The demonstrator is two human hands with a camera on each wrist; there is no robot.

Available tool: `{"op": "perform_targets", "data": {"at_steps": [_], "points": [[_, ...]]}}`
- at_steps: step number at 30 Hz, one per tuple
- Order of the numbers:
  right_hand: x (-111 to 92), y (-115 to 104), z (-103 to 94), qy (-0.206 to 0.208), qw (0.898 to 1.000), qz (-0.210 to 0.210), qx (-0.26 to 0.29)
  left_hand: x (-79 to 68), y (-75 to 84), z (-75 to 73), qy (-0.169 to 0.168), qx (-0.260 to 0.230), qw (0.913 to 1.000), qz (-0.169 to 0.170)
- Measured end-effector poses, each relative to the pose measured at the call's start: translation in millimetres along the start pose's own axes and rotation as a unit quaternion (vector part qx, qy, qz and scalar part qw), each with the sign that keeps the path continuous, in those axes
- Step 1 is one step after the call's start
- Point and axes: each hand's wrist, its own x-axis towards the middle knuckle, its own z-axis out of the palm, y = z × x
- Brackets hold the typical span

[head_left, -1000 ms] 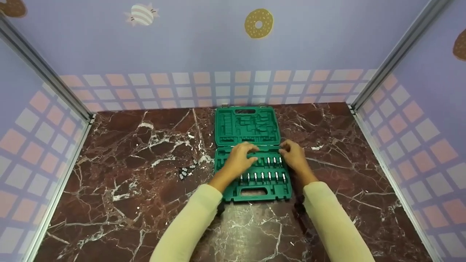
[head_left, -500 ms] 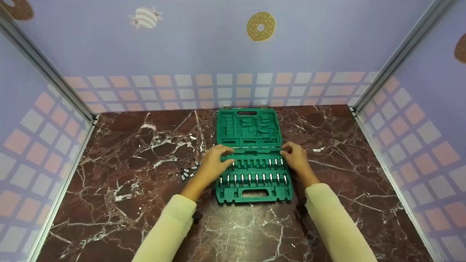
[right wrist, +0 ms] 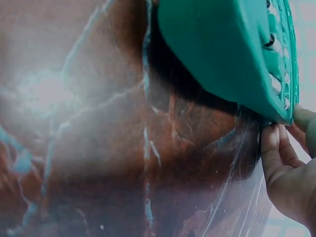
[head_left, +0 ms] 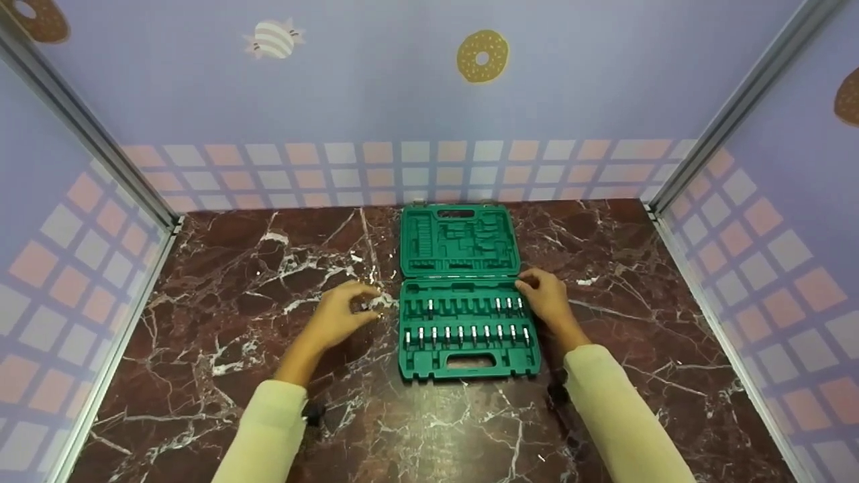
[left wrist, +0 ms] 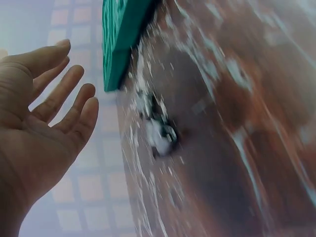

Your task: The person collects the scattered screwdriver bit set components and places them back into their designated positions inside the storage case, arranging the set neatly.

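An opened green tool case (head_left: pixel 470 369) lies on the marble-patterned table, its lid folded back toward the wall. Silver socket bits (head_left: pixel 460 333) fill the front row of slots. The back row holds one bit (head_left: pixel 430 307) at left and three at right, with bare slots between. My left hand (head_left: pixel 339 314) hovers left of the case, fingers spread and nothing in them. Beneath it, a small pile of loose metal pieces (left wrist: pixel 159 136) shows blurred in the left wrist view. My right hand (head_left: pixel 547 295) pinches the case's right edge near the hinge, thumb on top and fingers below.
A purple wall (head_left: pixel 376 94) with pink and white checks stands directly behind the lid. Side walls (head_left: pixel 758 221) close in the table (head_left: pixel 637 302) at left and right. Small white flecks (head_left: pixel 356 257) dot the surface left of the case.
My left hand has moved left from over the case to above the loose pieces. One bit now shows in the back row's left part. My right hand has stayed at the edge.
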Motion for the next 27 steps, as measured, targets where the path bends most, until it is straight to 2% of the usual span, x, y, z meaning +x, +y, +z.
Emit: {"op": "perform_targets", "data": {"at_steps": [5,11,17,24,27], "points": [[-1.5,-1.7,2.4,0.011,1.0,-0.004,0.001,-14.4,-17.0,-8.5,-0.007,0.006,0.9998,-0.017],[-1.8,-2.9,3.7,0.011,1.0,-0.019,-0.013,-27.1,-27.6,-15.5,-0.004,0.007,0.9994,-0.032],[-2.0,-3.3,4.8,0.017,0.999,-0.036,-0.024,-34.3,-35.8,-20.0,0.004,0.045,0.9984,-0.035],[-2.1,-3.6,5.5,0.016,0.999,-0.028,-0.028,-39.9,-43.4,-19.1,-0.014,0.076,0.9959,-0.048],[-1.8,-3.1,6.0,0.011,0.999,-0.024,-0.026,-41.9,-45.7,-17.2,-0.006,0.078,0.9957,-0.05]]}}
